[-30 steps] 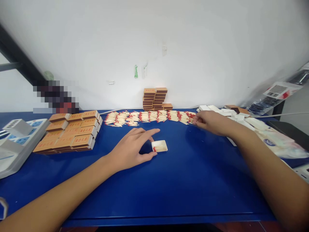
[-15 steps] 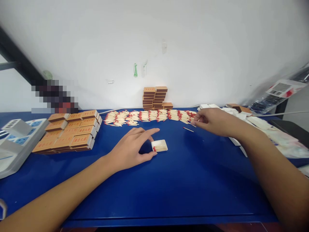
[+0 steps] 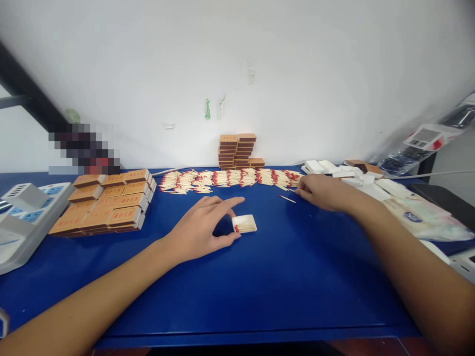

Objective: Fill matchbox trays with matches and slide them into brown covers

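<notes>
My left hand [image 3: 202, 228] is curved at the left end of a small white matchbox tray [image 3: 245, 223]. Thumb and a finger pinch that end from front and back, while the index finger stretches out over it. Several red-headed matches lie in the tray along its near side. On the right, my right hand [image 3: 319, 192] has its fingertips closed at the end of a long row of loose matches [image 3: 228, 178]. A match [image 3: 292, 190] shows at those fingertips, partly hidden by them. One single match [image 3: 288, 199] lies apart on the blue table just in front.
Filled matchboxes [image 3: 111, 202] are stacked at left beside a white power strip [image 3: 40, 217]. More matchboxes [image 3: 237, 151] stand against the wall. White trays [image 3: 330, 168], a brown sleeve, a soft packet [image 3: 419, 212] and a plastic-wrapped bundle [image 3: 423, 143] lie at right.
My right hand has moved slightly down and left, its fingers drawing together at a match by the row's end. My left hand and the tray have stayed put.
</notes>
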Tool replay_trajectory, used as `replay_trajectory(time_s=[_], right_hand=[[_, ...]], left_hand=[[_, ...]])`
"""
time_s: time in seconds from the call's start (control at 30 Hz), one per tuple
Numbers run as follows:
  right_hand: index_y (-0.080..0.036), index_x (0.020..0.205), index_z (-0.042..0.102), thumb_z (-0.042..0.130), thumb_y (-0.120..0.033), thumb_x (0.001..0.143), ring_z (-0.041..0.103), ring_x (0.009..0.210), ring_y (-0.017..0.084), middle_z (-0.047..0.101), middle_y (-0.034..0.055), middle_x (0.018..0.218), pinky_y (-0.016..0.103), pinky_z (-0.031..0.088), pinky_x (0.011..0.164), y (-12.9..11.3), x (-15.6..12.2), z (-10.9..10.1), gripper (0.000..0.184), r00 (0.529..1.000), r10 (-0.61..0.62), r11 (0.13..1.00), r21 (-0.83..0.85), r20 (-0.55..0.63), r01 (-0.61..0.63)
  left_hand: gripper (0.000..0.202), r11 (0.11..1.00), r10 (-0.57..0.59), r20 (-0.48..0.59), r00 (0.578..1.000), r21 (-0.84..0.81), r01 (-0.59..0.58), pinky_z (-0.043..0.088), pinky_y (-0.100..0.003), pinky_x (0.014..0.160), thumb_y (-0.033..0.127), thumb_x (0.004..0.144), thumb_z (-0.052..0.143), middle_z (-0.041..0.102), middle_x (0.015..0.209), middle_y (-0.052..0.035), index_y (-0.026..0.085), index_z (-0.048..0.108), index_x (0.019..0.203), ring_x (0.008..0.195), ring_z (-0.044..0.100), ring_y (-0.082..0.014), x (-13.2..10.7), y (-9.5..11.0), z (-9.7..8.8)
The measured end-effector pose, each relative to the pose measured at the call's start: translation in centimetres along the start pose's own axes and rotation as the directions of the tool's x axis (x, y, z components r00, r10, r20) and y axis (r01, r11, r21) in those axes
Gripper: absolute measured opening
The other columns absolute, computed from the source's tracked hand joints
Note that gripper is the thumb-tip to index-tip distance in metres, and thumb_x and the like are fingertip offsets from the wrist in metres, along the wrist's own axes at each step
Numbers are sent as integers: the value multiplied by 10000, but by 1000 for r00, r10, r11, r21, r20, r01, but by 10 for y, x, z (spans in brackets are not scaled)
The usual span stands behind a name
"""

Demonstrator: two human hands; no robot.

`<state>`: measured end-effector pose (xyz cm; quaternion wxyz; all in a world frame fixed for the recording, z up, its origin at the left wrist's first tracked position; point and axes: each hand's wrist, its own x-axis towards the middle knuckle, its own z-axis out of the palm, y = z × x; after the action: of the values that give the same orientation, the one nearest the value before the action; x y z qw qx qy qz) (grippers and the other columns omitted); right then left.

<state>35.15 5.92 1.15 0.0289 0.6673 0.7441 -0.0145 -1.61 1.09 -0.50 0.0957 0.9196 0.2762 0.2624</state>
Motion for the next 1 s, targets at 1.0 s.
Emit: replay_trajectory(time_s=[1.0], right_hand=[[-221, 938, 659, 505, -412, 1045, 639, 753, 218, 731, 70, 874, 331, 439, 672, -42, -23, -11, 267, 970, -238, 912, 332, -53, 242]], left_hand=[[703, 1000, -14, 12, 1000, -20, 14, 518, -476, 1069, 303, 958, 776, 771, 1188, -25, 279, 435, 1572, 1109, 668, -257, 0, 1, 0]])
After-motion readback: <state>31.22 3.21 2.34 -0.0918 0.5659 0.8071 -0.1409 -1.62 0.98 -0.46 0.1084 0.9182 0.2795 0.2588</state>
